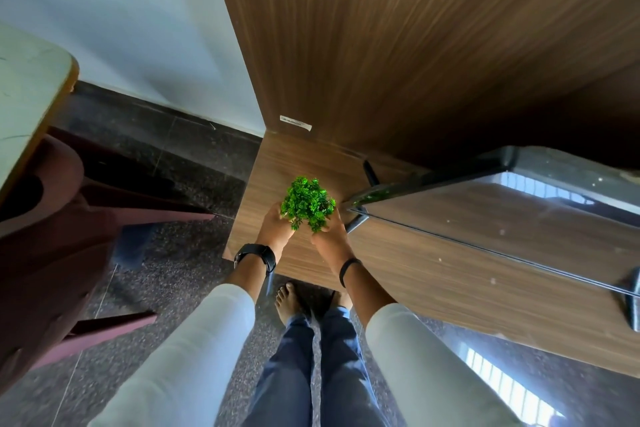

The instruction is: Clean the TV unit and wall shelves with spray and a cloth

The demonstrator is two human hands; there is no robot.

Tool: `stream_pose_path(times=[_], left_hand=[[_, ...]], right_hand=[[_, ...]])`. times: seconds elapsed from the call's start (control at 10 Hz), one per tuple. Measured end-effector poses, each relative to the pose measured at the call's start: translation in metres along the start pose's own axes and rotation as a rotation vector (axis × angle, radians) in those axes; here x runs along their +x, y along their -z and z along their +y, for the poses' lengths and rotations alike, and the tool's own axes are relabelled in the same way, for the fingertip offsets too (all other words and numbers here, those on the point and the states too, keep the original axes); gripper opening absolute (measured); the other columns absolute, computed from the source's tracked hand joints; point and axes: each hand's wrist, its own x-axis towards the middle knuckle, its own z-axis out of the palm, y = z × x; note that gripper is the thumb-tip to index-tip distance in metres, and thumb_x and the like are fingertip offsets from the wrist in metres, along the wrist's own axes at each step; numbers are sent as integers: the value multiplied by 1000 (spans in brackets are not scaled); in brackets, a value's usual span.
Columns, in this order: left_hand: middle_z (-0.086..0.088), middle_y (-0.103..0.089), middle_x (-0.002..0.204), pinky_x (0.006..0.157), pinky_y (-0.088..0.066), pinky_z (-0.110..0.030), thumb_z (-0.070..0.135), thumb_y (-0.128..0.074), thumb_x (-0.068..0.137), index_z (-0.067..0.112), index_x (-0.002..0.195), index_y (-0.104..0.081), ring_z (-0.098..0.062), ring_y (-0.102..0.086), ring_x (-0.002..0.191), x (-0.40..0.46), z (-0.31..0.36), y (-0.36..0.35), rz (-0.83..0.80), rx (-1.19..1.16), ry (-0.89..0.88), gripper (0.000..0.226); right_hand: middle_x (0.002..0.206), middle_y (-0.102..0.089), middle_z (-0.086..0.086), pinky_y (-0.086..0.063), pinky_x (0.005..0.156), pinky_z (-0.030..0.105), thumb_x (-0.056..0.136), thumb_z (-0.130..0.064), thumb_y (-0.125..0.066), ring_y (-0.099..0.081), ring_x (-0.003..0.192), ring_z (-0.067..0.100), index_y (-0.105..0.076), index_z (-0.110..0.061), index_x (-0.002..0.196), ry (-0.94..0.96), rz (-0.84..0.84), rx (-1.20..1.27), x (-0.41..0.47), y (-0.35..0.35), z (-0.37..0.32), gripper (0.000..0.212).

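Observation:
A small green artificial plant [307, 202] is held between both of my hands above the left end of the wooden TV unit [433, 274]. My left hand [275, 227] cups it from the left and my right hand [330, 236] from the right. Its pot is hidden by my fingers and the leaves. The TV [502, 215] stands on the unit just right of the plant, on a black leg [356, 222]. No spray bottle or cloth shows in view.
A wood-panelled wall [398, 45] rises behind the unit, with a small white sticker [295, 122] near its foot. A maroon chair [52, 236] and a pale tabletop [27, 87] are at the left. My bare feet stand on dark speckled floor [166, 270].

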Motion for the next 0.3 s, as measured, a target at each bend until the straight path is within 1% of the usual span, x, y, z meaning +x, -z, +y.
stream_pose_path(times=[0.1, 0.2, 0.3], left_hand=[[-3, -57, 123, 96, -46, -37, 9, -56, 88, 16, 129, -47, -21, -54, 112, 1, -4, -3, 19, -33, 9, 43], [3, -48, 121, 94, -43, -34, -2, -44, 91, 17, 135, -35, -19, -49, 109, -11, 0, -6, 81, -12, 27, 49], [-9, -41, 139, 100, -41, -39, -9, -32, 92, 14, 143, -19, -28, -46, 122, -19, -4, -10, 145, -79, 75, 57]], right_hand=[[115, -57, 6, -43, 54, 20, 78, 24, -40, -55, 79, 13, -36, -23, 141, -7, -6, 29, 3, 3, 0, 78], [120, -56, 6, -50, 65, 28, 82, 18, -47, -56, 86, 13, -38, -19, 139, -10, 5, 53, -4, 10, -7, 69], [127, -50, 3, -50, 93, 34, 84, 11, -55, -50, 112, 16, -39, -13, 137, -10, 21, 9, -10, 18, -2, 60]])
